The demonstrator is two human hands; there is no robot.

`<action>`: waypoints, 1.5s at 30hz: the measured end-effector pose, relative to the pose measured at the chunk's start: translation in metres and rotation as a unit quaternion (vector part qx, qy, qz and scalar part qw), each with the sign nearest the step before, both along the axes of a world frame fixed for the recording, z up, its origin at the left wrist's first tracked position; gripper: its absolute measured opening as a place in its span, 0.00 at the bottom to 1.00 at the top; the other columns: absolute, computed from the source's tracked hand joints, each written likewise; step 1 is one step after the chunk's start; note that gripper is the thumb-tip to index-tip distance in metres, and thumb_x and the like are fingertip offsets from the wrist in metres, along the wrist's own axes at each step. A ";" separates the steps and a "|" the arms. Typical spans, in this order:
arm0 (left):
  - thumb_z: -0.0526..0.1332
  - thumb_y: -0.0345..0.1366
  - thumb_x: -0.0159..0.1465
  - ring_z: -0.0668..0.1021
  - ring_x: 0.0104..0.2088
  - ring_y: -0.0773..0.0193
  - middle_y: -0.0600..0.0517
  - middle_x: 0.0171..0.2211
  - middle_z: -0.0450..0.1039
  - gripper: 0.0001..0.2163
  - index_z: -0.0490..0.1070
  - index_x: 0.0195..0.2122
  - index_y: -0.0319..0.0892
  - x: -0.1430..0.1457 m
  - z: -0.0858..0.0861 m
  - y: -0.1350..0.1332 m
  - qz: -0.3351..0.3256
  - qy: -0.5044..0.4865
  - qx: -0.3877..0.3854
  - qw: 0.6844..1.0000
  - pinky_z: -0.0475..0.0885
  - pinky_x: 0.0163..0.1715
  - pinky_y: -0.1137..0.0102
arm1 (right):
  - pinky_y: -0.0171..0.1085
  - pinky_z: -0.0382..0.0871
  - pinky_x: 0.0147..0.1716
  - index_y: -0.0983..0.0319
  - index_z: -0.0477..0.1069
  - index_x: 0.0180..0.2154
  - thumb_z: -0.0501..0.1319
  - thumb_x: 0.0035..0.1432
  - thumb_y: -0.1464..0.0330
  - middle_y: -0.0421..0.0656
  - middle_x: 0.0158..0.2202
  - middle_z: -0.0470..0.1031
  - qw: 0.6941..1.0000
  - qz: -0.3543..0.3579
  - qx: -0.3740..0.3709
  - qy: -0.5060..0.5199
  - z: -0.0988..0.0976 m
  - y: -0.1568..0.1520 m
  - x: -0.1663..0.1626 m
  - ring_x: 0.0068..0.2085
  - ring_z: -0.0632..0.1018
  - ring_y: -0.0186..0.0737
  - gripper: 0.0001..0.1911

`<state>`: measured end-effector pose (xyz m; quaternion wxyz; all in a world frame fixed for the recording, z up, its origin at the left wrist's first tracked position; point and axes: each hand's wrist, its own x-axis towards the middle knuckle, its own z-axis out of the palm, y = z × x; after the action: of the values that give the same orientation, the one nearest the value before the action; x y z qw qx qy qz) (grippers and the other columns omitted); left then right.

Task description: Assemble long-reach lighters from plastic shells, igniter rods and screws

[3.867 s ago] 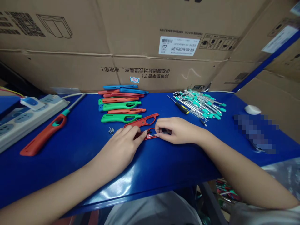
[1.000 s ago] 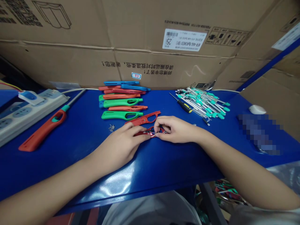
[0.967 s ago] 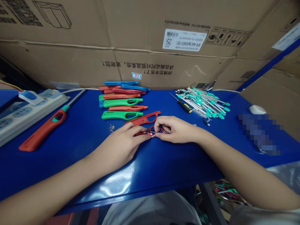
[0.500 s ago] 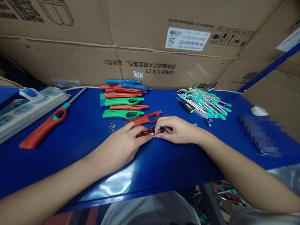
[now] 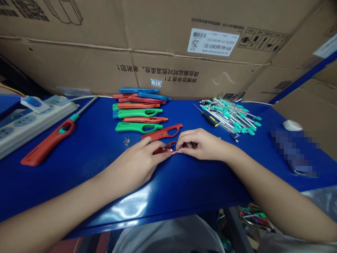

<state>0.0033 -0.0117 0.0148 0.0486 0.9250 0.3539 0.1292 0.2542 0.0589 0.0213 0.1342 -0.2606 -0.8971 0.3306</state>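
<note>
A red plastic lighter shell half (image 5: 167, 148) lies on the blue table (image 5: 100, 154) between my two hands. My left hand (image 5: 138, 161) rests over its left end, fingers closed and pressing it down. My right hand (image 5: 201, 143) pinches something small at the shell's right end; thin wires show at the fingertips. A second red shell half (image 5: 163, 132) lies just behind them. A few small metal pins (image 5: 126, 141) sit to the left of it.
Green, orange, red and blue shell halves (image 5: 138, 110) are stacked at the back. A pile of metal rods with teal ends (image 5: 231, 115) and a screwdriver (image 5: 209, 119) lie back right. A finished red lighter (image 5: 52, 140) and a power strip (image 5: 23, 121) are at left. Cardboard boxes (image 5: 158, 49) wall the rear.
Both hands stay at the red shell half with only small finger movements. The view has tilted slightly, so everything sits a little higher and further right.
</note>
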 end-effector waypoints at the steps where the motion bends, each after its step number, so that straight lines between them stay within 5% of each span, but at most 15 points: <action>1: 0.55 0.23 0.68 0.74 0.55 0.49 0.43 0.53 0.76 0.21 0.75 0.59 0.44 0.000 0.000 0.000 -0.001 0.000 0.001 1.000 0.77 0.53 0.54 | 0.33 0.67 0.34 0.62 0.79 0.38 0.64 0.64 0.72 0.43 0.38 0.78 1.000 0.004 0.002 -0.001 0.000 0.000 0.000 0.33 0.74 0.33 0.04; 12: 0.55 0.24 0.68 0.73 0.54 0.48 0.41 0.53 0.75 0.20 0.75 0.59 0.42 0.000 -0.001 0.001 -0.013 0.015 0.018 1.000 0.77 0.53 0.52 | 0.38 0.70 0.45 0.61 0.80 0.41 0.60 0.67 0.72 0.46 0.43 0.81 0.999 0.018 0.028 -0.002 0.000 -0.003 -0.004 0.42 0.79 0.39 0.09; 23: 0.54 0.24 0.69 0.73 0.52 0.49 0.42 0.53 0.75 0.21 0.75 0.59 0.44 0.000 0.001 0.001 -0.009 0.009 0.009 1.000 0.76 0.53 0.53 | 0.32 0.62 0.28 0.64 0.79 0.37 0.65 0.61 0.69 0.41 0.33 0.78 0.995 -0.067 -0.071 0.002 -0.009 0.005 -0.005 0.27 0.69 0.30 0.05; 45: 0.51 0.26 0.72 0.72 0.53 0.49 0.43 0.55 0.73 0.21 0.74 0.60 0.45 0.001 -0.005 -0.001 0.002 -0.019 -0.023 1.000 0.74 0.54 0.52 | 0.37 0.70 0.44 0.64 0.79 0.39 0.61 0.65 0.75 0.45 0.41 0.80 0.999 0.039 0.036 0.014 0.000 0.002 0.000 0.41 0.79 0.38 0.07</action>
<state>0.0041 -0.0128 0.0101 0.0760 0.9204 0.3577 0.1383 0.2540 0.0611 0.0215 0.1432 -0.2160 -0.9158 0.3068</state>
